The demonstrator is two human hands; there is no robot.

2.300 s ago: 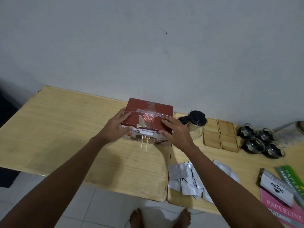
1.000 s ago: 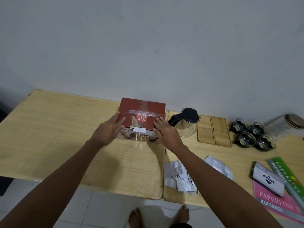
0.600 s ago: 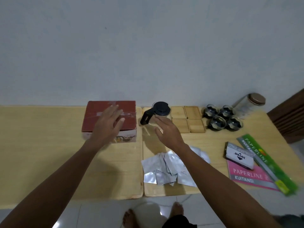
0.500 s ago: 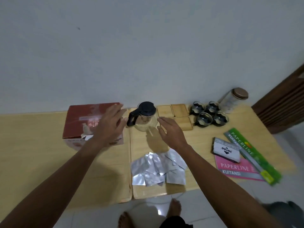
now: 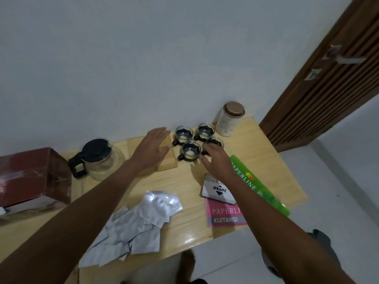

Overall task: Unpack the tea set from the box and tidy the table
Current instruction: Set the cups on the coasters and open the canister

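Both of my hands have left the red box (image 5: 32, 177), which now sits shut far off my left elbow, and swung over to the four glass cups (image 5: 196, 140). My left hand (image 5: 151, 150) hovers flat and wide, fingers straight, holding nothing, above the wooden coasters (image 5: 167, 166) just left of the cups. My right hand (image 5: 217, 162) reaches the nearest cup with fingers loosely spread; whether it touches or grips the glass I cannot tell.

By my reading the unpacking looks done: glass teapot (image 5: 100, 158) with black lid stands beside my left forearm, coasters and cups are out, clustered between my two hands. A tin canister (image 5: 229, 119) stands beyond my right fingertips, against the wall.

Tidying, I judge, has barely begun. Silver foil sachets (image 5: 135, 222) lie strewn under my left forearm near the edge of the table (image 5: 266, 160). Under my right forearm lie a stamp pad box (image 5: 217, 188), a pink receipt book (image 5: 223, 216) and a green receipt book (image 5: 250, 181). The box itself remains on the table, so it, the sachets and the stationery all look to be left.
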